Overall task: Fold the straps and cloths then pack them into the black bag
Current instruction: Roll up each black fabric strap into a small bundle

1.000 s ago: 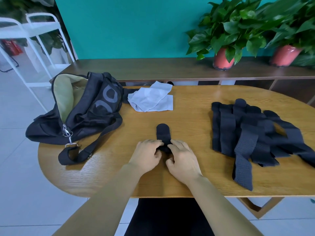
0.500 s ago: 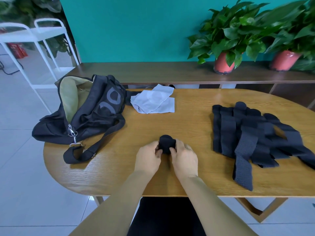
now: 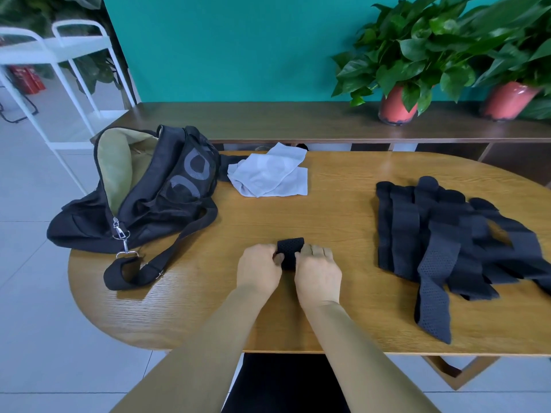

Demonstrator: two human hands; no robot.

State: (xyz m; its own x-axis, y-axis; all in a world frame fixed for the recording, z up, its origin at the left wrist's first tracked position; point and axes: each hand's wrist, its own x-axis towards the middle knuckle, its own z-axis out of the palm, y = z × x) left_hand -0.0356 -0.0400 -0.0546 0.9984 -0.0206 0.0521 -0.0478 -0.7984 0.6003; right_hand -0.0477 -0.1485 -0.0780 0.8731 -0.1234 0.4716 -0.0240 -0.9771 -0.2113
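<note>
A small black perforated strap (image 3: 290, 248), folded into a short thick bundle, lies on the wooden table (image 3: 328, 222) near its front middle. My left hand (image 3: 259, 269) grips its left side and my right hand (image 3: 318, 271) grips its right side. The black bag (image 3: 167, 192) lies at the table's left end, its mouth open and its tan lining showing. A pile of several black straps (image 3: 447, 239) is spread at the right. Pale grey cloths (image 3: 271, 174) lie folded at the back, just right of the bag.
The bag's shoulder strap with a metal clip (image 3: 122, 236) loops toward the table's front left edge. A dark wooden shelf (image 3: 268, 123) behind the table carries two potted plants (image 3: 399, 105). A white metal rack (image 3: 59, 70) stands on the floor at the far left.
The strap between my hands has gone from a long strip stretching away from me to a short folded bundle. Both hands stay on it.
</note>
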